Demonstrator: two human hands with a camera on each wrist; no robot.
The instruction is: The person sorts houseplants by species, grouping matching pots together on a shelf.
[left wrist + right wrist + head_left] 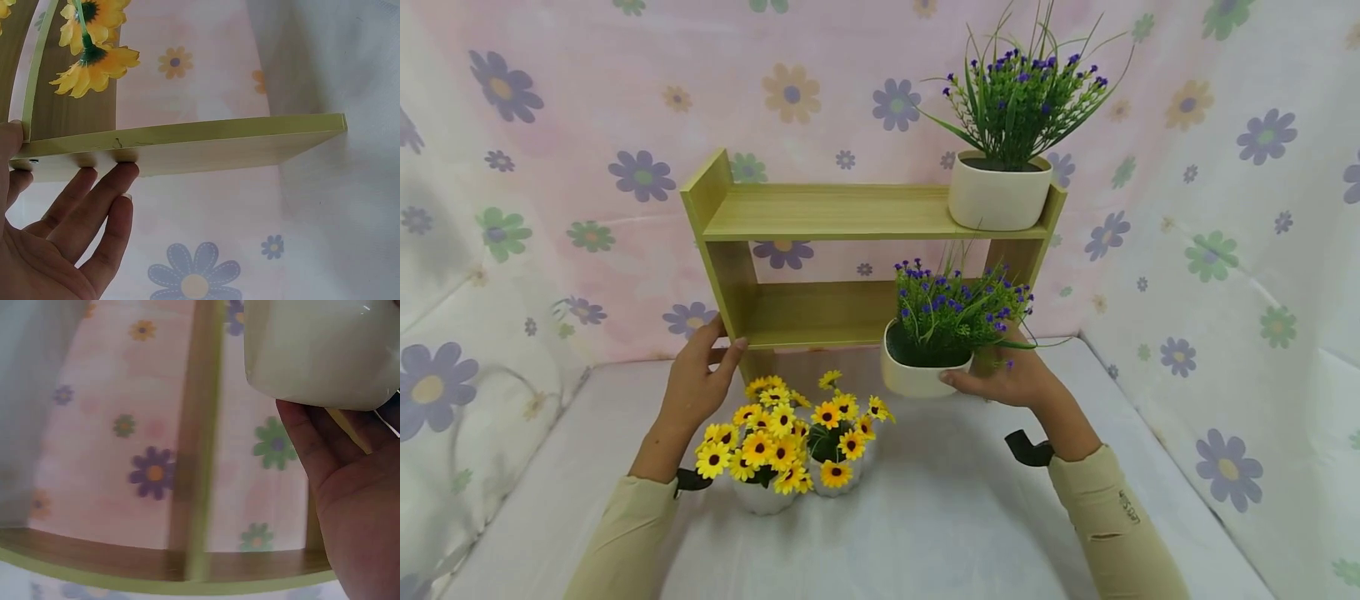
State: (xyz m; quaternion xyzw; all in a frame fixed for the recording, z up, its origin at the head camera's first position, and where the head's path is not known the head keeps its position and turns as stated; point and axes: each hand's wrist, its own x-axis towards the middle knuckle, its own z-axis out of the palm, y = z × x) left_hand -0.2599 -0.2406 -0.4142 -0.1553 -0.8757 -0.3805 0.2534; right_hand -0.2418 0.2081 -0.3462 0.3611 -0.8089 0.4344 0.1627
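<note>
My left hand [697,379] grips the left side panel of a two-tier wooden shelf [820,325], its thumb at the front edge. In the left wrist view, fingertips [128,170] press the outer face of that panel [212,147]. My right hand [1003,375] holds a white oval flowerpot [917,379] with purple flowers and green leaves. This pot is off the table, in front of the lower tier's right part. The right wrist view shows fingers [300,434] beneath the white pot [319,356]; other fingers are partly hidden.
A second white pot [998,196] with purple flowers and long grass stands at the right end of the top tier. Two white pots [765,498] of yellow flowers stand on the white table [880,542], before the shelf's left part. A flower-print cloth [835,50] hangs behind.
</note>
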